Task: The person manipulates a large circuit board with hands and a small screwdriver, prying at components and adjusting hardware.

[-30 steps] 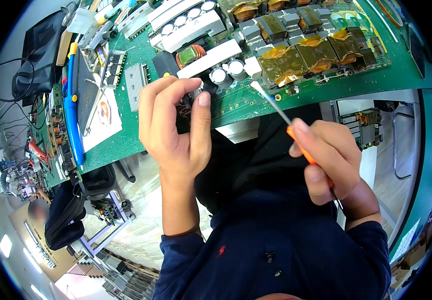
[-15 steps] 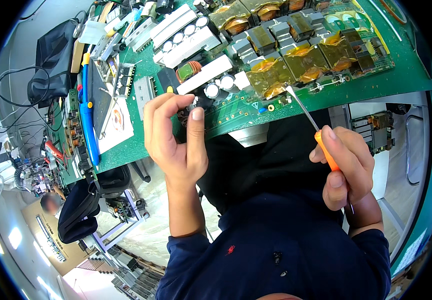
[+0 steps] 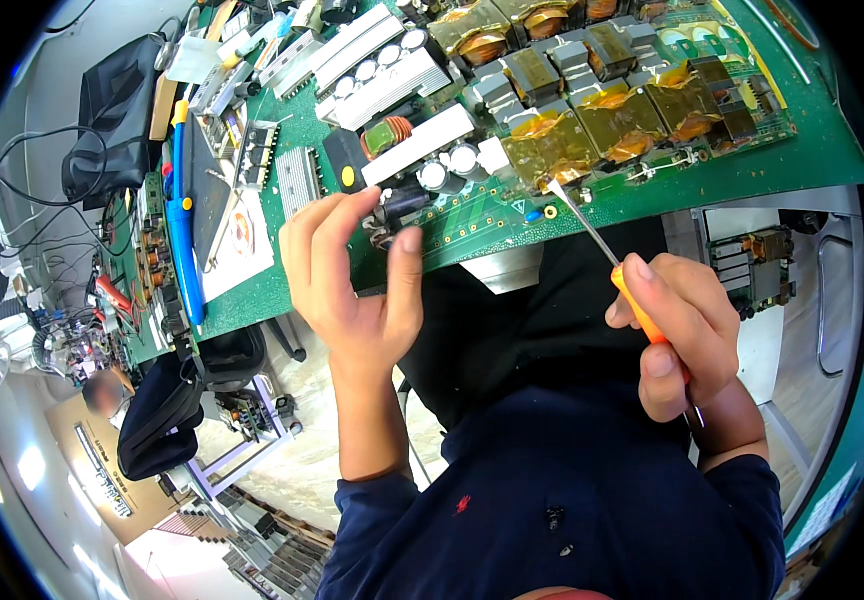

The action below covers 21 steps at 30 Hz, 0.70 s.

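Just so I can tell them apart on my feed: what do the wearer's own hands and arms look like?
The left hand and right hand are ungloved, with no rings showing. Dark navy short sleeves leave the forearms bare. The left wrist has no watch or cable; the right is partly hidden.

This looks like an electronics workshop. A green-topped bench carries a large circuit board crowded with copper-wound transformers toward its far right corner, and finned metal heatsinks near the far edge. A blue tube-shaped tool lies toward the bench's left end, with black cables trailing beyond it. The right hand grips an orange-handled screwdriver over the near edge. Below that edge, to the right, sits another component-laden board.
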Each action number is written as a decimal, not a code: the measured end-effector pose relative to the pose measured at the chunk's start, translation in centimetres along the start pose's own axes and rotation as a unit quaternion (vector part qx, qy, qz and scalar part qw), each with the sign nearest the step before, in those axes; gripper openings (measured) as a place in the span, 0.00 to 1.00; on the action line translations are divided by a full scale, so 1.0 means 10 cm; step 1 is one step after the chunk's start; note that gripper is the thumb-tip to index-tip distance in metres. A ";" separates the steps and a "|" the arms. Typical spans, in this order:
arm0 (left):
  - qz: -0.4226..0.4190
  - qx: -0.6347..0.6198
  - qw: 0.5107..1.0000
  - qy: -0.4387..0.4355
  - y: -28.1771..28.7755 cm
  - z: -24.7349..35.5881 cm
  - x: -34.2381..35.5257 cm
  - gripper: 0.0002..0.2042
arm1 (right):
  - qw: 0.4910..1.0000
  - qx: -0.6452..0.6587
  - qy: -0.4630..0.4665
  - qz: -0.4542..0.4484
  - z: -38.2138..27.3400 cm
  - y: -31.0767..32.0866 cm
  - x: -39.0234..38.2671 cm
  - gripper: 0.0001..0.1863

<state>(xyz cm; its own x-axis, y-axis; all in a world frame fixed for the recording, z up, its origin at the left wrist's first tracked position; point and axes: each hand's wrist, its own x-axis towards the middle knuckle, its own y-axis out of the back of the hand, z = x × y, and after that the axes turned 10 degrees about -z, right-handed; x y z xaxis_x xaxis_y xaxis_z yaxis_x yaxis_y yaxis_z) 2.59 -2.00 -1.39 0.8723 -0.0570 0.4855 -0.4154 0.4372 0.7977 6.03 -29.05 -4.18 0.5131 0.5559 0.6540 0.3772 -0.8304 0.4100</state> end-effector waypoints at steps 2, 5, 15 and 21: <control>0.002 0.004 1.000 0.005 0.01 0.00 -0.01 0.13 | 1.000 0.003 -0.010 0.000 -0.02 -0.01 0.01 0.25; -0.001 0.014 1.000 -0.002 0.00 0.01 -0.03 0.13 | 0.999 -0.001 -0.033 0.003 -0.03 -0.01 -0.03 0.25; 0.044 -0.024 0.998 -0.048 0.04 0.17 -0.09 0.15 | 0.998 -0.021 -0.057 0.007 -0.10 -0.03 -0.02 0.25; 0.178 0.024 0.982 0.059 0.30 -0.39 0.02 0.14 | 0.996 -0.029 -0.065 0.048 -0.11 -0.08 -0.08 0.26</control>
<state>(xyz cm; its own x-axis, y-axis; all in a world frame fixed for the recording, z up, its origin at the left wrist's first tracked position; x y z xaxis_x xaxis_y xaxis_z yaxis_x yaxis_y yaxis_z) 2.57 2.80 -0.29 0.6927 0.1968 0.6938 -0.7083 0.3670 0.6030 4.50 -28.91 -4.36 0.6419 0.4710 0.6051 0.2779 -0.8784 0.3889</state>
